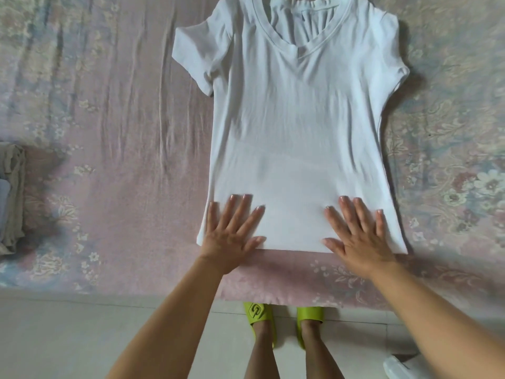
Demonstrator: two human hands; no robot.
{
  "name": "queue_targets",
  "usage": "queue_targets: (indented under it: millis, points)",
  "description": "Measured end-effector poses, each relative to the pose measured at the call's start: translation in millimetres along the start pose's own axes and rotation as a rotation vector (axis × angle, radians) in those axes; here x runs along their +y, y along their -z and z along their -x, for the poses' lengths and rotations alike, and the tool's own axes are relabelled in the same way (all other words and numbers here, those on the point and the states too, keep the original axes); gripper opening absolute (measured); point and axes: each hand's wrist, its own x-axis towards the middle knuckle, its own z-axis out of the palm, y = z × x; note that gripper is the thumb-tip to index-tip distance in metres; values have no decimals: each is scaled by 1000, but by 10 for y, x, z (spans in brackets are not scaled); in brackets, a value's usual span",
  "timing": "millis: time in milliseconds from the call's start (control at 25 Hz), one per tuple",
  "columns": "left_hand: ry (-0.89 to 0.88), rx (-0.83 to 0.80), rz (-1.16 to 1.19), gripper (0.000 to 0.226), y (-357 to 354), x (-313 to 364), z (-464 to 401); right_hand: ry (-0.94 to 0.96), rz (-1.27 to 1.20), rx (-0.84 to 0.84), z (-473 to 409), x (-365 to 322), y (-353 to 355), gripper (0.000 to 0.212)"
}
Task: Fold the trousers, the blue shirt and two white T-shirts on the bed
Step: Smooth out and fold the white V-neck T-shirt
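Note:
A white V-neck T-shirt (295, 119) lies spread flat on the bed (109, 132), front up, neck away from me and hem near the bed's front edge. My left hand (232, 231) presses flat on the hem's left part, fingers straight and spread. On the hem's right part my right hand (358, 236) lies flat in the same way. Both short sleeves stick out sideways. At the left edge of the view sits a pile of clothes (11, 198), beige and pale blue, partly cut off.
The bed carries a pink and blue flowered sheet with creases left of the T-shirt. Below its front edge is a pale tiled floor (82, 337) with my feet in green slippers (258, 318). A white object (396, 367) lies at the bottom right.

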Motion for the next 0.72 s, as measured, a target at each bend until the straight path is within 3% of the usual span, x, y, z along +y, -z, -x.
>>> queue_targets:
  millis: [120,280,360,400,480,600,720]
  points:
    - [-10,-75,-18,64,46,-25,45,51,0,-1,77,53,-6,65]
    - [-71,193,46,67,428,133,-459,-74,-90,108,-507,48,312,59]
    - [-87,226,50,66,658,291,-1038,-97,-152,8,-795,182,460,60]
    - [-66,192,52,67,773,398,-1356,-68,-175,21,-899,281,546,59]
    - [1,85,53,66,913,610,-1845,-39,-240,229,-1043,510,707,54]
    - [111,-64,21,67,910,823,-2244,-201,-356,484,-1543,1116,942,42]
    - [133,-181,14,68,914,871,-2333,-485,-665,412,-2305,1672,1204,38]
